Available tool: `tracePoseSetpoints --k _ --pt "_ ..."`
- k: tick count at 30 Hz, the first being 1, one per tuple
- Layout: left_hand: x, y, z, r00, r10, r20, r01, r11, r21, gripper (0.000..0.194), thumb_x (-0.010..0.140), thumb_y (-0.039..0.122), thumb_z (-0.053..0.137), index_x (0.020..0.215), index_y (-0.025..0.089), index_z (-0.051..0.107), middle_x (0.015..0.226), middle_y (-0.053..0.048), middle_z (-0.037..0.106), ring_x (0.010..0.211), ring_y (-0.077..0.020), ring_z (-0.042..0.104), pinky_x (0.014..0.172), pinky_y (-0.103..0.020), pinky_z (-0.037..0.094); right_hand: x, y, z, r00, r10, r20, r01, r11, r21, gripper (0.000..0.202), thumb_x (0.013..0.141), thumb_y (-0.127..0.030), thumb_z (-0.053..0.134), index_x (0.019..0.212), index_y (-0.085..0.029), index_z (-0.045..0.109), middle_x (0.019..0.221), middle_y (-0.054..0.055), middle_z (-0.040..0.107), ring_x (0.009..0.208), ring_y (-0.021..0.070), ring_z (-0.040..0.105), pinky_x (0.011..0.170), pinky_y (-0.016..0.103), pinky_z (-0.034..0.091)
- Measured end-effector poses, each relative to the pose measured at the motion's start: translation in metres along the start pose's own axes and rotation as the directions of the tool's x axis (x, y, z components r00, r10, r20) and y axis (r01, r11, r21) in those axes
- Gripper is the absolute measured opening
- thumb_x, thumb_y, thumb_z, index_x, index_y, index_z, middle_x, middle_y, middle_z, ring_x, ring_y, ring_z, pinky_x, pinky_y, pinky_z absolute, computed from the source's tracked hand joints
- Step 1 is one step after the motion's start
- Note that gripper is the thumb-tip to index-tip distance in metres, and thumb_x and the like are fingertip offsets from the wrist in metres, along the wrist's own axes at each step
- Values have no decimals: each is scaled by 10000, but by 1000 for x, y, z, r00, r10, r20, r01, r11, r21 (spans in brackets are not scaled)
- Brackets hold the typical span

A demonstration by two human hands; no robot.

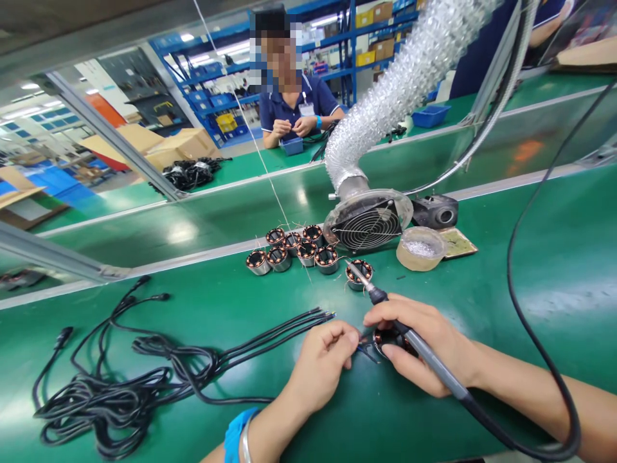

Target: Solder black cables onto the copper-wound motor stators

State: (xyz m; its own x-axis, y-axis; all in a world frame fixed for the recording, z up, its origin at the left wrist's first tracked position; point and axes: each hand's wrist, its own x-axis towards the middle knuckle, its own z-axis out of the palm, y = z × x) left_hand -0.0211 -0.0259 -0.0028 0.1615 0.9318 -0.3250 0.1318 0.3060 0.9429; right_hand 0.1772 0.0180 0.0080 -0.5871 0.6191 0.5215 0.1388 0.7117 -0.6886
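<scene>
My right hand (424,341) holds a soldering iron (429,357), its metal tip pointing up and left over a copper-wound stator ring. Under that hand's fingers sits another stator (383,339), partly hidden by them. My left hand (330,357), with a blue band and a bracelet at the wrist, pinches thin wire ends (367,350) beside this stator. A bundle of black cables (120,392) lies coiled on the green bench to the left, its stripped ends reaching close to my left hand.
Several stators (292,247) stand near the bench's back ledge, one more (359,274) in front. A fume fan (369,225) with a foil duct (385,96), a round tub (421,247) and an iron holder (436,211) are behind. Across the divider sits a person (299,106).
</scene>
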Motion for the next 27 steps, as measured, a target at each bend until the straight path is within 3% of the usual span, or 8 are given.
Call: tracePoseSetpoints --k 4,9,13,17,22,25,27 --pt "-1 3 -2 996 28 80 -37 993 111 299 815 411 569 654 159 561 557 33 450 563 -108 389 556 -231 304 -1 0 4 1000 -1 18 1 1000 -12 326 799 -103 545 1116 -171 569 866 30 622 755 158 547 674 279 485" --pt "-5 4 1 992 78 98 -96 976 197 271 857 370 539 756 133 623 670 12 515 658 -122 432 630 -238 350 -2 2 8 999 -43 -26 41 996 -73 235 887 -35 530 1051 -197 578 798 -11 621 696 123 504 634 232 430" --pt "-11 2 7 993 107 57 -118 963 243 270 900 347 509 825 142 668 678 13 549 633 -118 445 598 -236 340 -8 -3 6 998 -61 16 62 990 -124 218 887 -53 530 1046 -197 569 794 -3 616 680 133 494 615 242 433" --pt "-11 1 12 981 192 -1 -181 930 321 270 924 317 482 848 159 687 690 10 618 629 -118 496 590 -235 339 -14 -7 4 991 -101 82 116 972 -206 334 863 -122 609 1190 -170 559 812 29 598 692 164 505 601 280 455" --pt "-8 2 12 980 197 -34 -178 937 302 244 907 325 512 847 170 690 673 15 642 597 -112 531 532 -215 344 -18 -2 8 986 -168 20 166 941 -296 341 867 28 566 1137 -177 600 800 28 601 657 143 502 592 267 451" --pt "-14 4 12 945 327 -11 -296 870 393 265 939 281 466 862 170 694 710 0 687 631 -123 598 569 -211 399 -25 4 7 991 -133 -20 120 941 -316 273 879 -24 606 1097 -186 610 862 40 642 722 155 575 665 281 493" --pt "-20 4 15 893 449 40 -400 748 531 301 960 256 421 859 154 686 772 -32 721 681 -155 649 602 -234 435 -31 11 4 991 -126 -35 103 919 -382 233 884 -81 634 1087 -193 615 911 50 665 786 174 624 734 297 504"
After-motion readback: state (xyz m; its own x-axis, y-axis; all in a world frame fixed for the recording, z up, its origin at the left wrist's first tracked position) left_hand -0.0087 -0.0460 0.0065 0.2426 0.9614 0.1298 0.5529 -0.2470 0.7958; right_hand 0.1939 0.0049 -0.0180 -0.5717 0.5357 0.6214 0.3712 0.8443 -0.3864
